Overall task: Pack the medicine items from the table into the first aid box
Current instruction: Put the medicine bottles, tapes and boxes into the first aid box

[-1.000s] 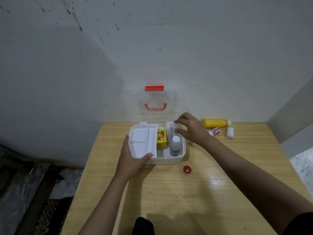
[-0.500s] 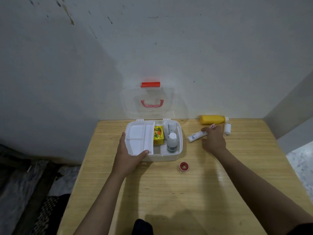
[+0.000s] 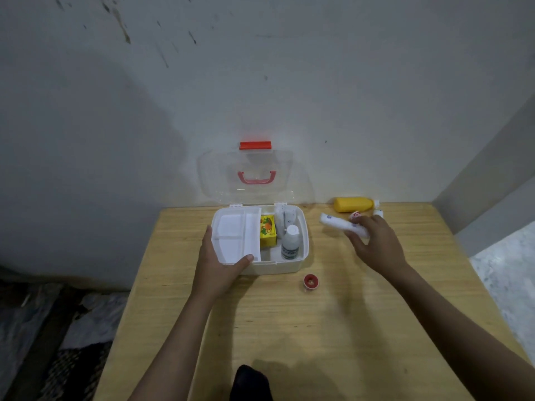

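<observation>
The left hand (image 3: 215,264) is gripping the near-left corner of the first aid box (image 3: 292,266): the thumb is lying over the rim onto the white tray insert (image 3: 236,237), and the other fingers are wrapping the outer left wall. The clear lid (image 3: 246,175) is standing open against the wall behind the box. To the right of the left thumb, inside the box, a yellow carton (image 3: 267,231) is sitting against the tray insert, and a white bottle (image 3: 290,241) is standing upright just beyond it, with a white packet (image 3: 285,218) behind it.

The right hand (image 3: 376,244) is closing its fingers around one end of a white tube (image 3: 343,225), which is lifted and tilted, its free end pointing toward the box. Just beyond the right fingertips, a yellow bottle (image 3: 353,204) is lying on its side on the wooden table (image 3: 318,328), with two small white items beside it, too blurred to identify. Near the right wrist, toward the box, a red tape roll (image 3: 311,281) is resting on the table.
</observation>
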Action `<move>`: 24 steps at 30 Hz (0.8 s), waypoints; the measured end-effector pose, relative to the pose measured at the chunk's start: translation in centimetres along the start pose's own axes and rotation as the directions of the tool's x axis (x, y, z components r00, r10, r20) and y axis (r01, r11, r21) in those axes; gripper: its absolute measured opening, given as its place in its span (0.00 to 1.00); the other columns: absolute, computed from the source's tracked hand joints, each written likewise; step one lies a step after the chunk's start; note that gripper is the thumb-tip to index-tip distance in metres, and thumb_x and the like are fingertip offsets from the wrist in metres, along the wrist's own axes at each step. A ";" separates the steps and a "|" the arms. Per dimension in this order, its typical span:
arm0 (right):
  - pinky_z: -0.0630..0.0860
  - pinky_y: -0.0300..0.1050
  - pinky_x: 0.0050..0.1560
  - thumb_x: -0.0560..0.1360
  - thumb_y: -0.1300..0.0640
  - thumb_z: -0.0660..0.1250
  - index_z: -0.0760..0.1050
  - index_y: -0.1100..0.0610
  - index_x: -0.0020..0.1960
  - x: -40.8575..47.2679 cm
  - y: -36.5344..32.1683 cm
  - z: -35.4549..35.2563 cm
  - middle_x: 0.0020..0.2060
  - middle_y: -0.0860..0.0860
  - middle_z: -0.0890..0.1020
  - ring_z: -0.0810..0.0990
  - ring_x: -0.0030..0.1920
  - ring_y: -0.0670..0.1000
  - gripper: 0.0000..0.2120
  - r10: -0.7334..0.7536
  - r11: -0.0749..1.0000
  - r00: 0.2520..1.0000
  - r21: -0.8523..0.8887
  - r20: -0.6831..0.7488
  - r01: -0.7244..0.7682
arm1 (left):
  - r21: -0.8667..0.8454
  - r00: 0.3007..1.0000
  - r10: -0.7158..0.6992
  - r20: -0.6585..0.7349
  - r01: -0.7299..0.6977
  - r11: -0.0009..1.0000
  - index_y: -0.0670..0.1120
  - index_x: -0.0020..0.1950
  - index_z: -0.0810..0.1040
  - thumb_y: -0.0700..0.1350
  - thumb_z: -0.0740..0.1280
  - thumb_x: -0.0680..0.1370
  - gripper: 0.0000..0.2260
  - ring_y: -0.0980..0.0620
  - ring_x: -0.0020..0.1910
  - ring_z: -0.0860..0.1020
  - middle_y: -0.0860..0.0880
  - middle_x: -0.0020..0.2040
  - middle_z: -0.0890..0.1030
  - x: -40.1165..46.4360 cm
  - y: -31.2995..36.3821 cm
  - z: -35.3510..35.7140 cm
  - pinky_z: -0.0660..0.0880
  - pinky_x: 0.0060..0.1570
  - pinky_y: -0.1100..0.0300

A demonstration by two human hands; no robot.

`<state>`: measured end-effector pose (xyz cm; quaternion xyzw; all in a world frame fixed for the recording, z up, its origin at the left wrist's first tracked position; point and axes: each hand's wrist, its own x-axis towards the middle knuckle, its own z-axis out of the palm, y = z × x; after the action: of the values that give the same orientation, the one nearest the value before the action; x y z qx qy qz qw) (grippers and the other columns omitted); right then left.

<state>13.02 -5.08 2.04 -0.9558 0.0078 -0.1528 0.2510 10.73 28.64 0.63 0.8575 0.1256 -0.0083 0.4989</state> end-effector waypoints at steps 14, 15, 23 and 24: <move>0.70 0.47 0.39 0.70 0.52 0.70 0.76 0.60 0.44 1.2 -17.3 3.8 0.40 0.56 0.80 0.77 0.42 0.57 0.11 -0.115 0.991 0.986 0.080 0.121 0.105 | 0.042 0.990 -0.008 0.141 0.002 0.999 0.55 0.78 0.42 0.60 0.75 0.66 0.53 0.47 0.73 0.60 0.50 0.77 0.55 0.2 0.0 -1.4 0.65 0.67 0.49; 0.70 0.47 0.41 0.70 0.53 0.69 0.76 0.61 0.47 1.4 -17.8 4.5 0.43 0.58 0.79 0.77 0.44 0.58 0.11 -0.118 0.992 0.984 0.049 0.136 0.112 | 0.055 0.986 -0.013 0.164 0.004 0.998 0.54 0.78 0.40 0.59 0.75 0.67 0.53 0.46 0.74 0.58 0.50 0.77 0.54 0.3 0.2 -1.3 0.63 0.67 0.49; 0.73 0.47 0.45 0.74 0.52 0.66 0.77 0.61 0.54 0.7 -19.7 8.1 0.51 0.58 0.78 0.79 0.47 0.58 0.15 -0.140 0.990 0.972 -0.003 0.191 0.143 | 0.054 0.966 0.000 0.258 -0.015 0.998 0.55 0.77 0.39 0.62 0.74 0.65 0.54 0.47 0.74 0.58 0.49 0.77 0.54 0.3 0.3 -2.2 0.63 0.70 0.48; 0.74 0.47 0.44 0.75 0.50 0.66 0.78 0.62 0.53 0.4 -19.6 8.3 0.50 0.58 0.78 0.79 0.47 0.57 0.15 -0.129 0.991 0.971 0.004 0.199 0.131 | 0.048 0.965 0.001 0.264 -0.014 0.999 0.53 0.77 0.38 0.60 0.74 0.67 0.54 0.47 0.75 0.56 0.48 0.77 0.53 0.2 0.3 -2.1 0.62 0.70 0.50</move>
<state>14.68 15.95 4.72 -0.9658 -0.0794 -0.0727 0.2358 10.79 30.35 1.90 0.8613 0.0548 -0.1237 0.4898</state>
